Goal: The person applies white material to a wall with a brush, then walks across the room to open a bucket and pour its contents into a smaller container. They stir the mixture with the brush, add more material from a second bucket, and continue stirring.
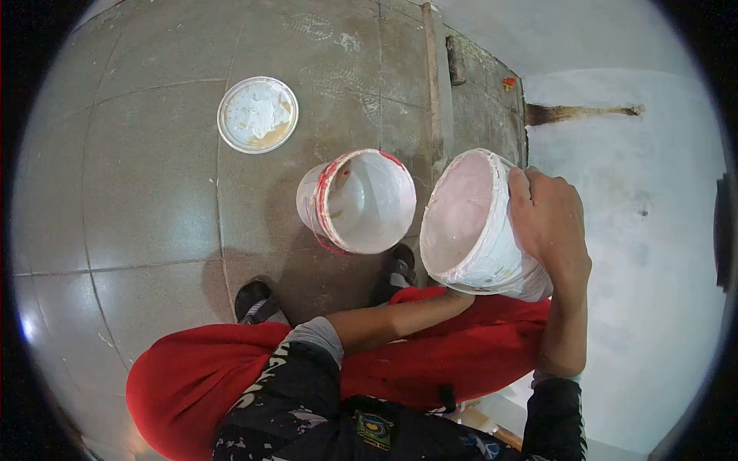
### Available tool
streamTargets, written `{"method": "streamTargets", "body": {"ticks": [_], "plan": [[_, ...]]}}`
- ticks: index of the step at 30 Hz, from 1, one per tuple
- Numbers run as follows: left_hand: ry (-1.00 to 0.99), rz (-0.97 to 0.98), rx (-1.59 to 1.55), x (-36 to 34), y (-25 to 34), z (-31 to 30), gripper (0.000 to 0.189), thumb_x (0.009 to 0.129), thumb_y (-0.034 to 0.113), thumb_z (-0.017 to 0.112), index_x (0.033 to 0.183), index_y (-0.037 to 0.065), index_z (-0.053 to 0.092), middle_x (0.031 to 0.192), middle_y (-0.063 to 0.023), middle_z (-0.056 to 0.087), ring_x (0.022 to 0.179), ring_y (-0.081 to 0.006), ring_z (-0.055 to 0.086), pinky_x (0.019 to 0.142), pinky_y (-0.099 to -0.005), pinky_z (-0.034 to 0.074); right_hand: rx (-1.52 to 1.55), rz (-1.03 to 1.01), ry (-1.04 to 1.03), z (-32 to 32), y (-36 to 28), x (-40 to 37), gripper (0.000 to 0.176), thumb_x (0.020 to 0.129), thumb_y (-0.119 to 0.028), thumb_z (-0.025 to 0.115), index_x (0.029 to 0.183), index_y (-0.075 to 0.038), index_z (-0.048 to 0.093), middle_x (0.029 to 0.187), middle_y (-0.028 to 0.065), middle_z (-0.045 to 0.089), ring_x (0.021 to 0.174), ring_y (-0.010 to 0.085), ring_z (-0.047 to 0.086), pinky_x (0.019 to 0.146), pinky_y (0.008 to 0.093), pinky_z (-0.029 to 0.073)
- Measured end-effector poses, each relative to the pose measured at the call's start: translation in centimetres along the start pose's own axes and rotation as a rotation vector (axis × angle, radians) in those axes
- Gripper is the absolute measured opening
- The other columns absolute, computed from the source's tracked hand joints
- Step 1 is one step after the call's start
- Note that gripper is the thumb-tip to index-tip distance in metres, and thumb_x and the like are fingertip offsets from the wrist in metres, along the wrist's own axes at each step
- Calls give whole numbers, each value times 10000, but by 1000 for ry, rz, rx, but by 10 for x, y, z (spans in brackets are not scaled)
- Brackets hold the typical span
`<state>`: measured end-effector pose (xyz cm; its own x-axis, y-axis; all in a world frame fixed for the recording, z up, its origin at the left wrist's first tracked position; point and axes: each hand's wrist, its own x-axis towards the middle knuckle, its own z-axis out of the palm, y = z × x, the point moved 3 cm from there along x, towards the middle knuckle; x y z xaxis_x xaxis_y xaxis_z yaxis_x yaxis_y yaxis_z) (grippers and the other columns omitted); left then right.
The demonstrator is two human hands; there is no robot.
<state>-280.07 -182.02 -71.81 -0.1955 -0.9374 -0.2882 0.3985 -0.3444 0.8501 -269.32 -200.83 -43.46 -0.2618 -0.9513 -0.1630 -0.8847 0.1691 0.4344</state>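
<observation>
A white bucket (526, 269) with pale pinkish-white paste inside is tilted to the left, off to the right of a second bucket. My right hand (547, 219) is wrapped round its upper right side near the rim. My left hand (461, 298) reaches under the same bucket; its fingers are hidden behind it. The second bucket (310, 198), white with red on its rim and a red handle grip, stands on the floor with its mouth open and a little whitish residue inside. The two rims are close, with a narrow gap between them.
A round lid (257, 115) smeared with white lies on the tiled floor (154, 177) at the upper left. A long wooden strip (434, 84) runs along a step. A white wall (638, 177) rises on the right. My shoes (257, 302) are below the standing bucket.
</observation>
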Motion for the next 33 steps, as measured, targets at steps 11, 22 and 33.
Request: {"method": "streamTargets", "body": {"ticks": [11,22,33], "plan": [[8,-1,4,-2,4,0,472,983,243,455,1370,-20,396,1359,-192,490,1274,-293,456,1066,-407,354,-50,-78,70,2,0,6,475,912,-306,425,733,63,664,749,326,617,747,494,622,759,539,487],[17,-3,1,-2,6,4,459,983,238,458,1362,-17,409,1350,-189,501,1266,-290,466,1061,-405,362,-15,-1,46,-4,-7,8,504,919,-337,453,724,74,671,760,336,619,753,491,625,763,541,482],[24,5,11,-4,4,6,446,983,233,460,1353,-14,423,1341,-186,512,1257,-287,476,1056,-404,369,-19,-57,62,3,3,3,497,925,-334,441,737,62,675,741,321,621,753,485,614,780,537,465]]}}
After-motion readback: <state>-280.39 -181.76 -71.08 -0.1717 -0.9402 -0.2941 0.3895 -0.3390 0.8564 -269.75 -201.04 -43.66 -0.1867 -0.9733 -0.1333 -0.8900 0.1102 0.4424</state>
